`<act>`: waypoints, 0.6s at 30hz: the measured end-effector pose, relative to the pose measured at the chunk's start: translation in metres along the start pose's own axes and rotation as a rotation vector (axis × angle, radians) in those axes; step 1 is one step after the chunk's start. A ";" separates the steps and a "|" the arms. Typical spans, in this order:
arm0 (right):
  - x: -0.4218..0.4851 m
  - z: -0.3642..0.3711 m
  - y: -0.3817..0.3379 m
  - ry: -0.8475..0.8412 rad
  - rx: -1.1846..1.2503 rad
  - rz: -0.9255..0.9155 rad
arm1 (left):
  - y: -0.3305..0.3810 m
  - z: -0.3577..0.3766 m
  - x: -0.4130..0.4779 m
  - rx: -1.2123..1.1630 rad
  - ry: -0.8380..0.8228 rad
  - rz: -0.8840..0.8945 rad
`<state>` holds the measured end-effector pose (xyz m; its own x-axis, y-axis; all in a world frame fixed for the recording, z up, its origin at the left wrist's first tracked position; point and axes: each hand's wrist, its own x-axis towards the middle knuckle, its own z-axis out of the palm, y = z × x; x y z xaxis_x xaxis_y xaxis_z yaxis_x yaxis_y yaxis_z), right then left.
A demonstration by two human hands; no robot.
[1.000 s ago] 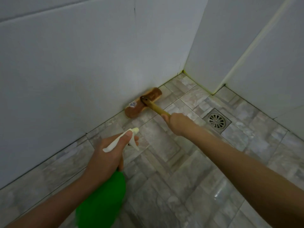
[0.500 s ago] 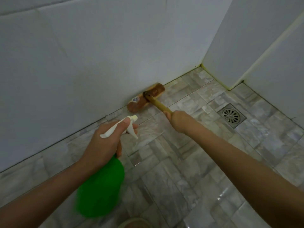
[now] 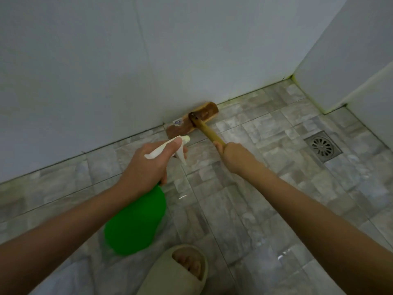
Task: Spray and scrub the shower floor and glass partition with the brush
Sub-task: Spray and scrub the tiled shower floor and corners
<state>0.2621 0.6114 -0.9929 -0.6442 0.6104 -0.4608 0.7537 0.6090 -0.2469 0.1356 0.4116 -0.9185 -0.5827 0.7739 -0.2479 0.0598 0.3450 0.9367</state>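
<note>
Currently grips green plastic spray bottle [image 3: 136,222] with white trigger head in left hand [image 3: 146,167], fingers curled round neck, one finger laid along top of white head. Aims nozzle toward brush head. Clamps right hand [image 3: 231,155] round yellowish wooden handle of brown wooden-backed scrubbing brush [image 3: 208,110]. Sets brush head down on grey stone-patterned tiled shower floor [image 3: 255,209], right at joint with white wall [image 3: 148,60], long edge seemingly touching wall; bristles hidden beneath back. Carries small pale label on left part of brush back. Places square metal floor drain [image 3: 322,146] right of brush, well apart. Places beige open-toed slipper [image 3: 180,271] at bottom edge, just beside bottle base. Records wet glints on tiles near right forearm.
</note>
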 end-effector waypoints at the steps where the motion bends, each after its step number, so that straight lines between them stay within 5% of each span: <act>1: -0.019 0.004 0.012 -0.006 -0.021 -0.002 | -0.001 0.000 -0.002 0.012 -0.001 -0.001; 8: -0.176 0.025 0.072 -0.111 -0.046 0.301 | -0.005 -0.007 -0.015 -0.043 -0.012 -0.017; 14: -0.092 0.037 0.012 0.011 0.081 0.134 | -0.015 0.000 -0.021 0.105 -0.109 -0.026; 18: -0.200 0.069 0.074 -0.060 0.024 0.241 | -0.016 -0.001 -0.023 0.092 -0.110 -0.020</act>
<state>0.4558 0.5000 -0.9780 -0.4373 0.7046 -0.5589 0.8879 0.4370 -0.1438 0.1472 0.3871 -0.9277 -0.4929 0.8179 -0.2967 0.1261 0.4046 0.9058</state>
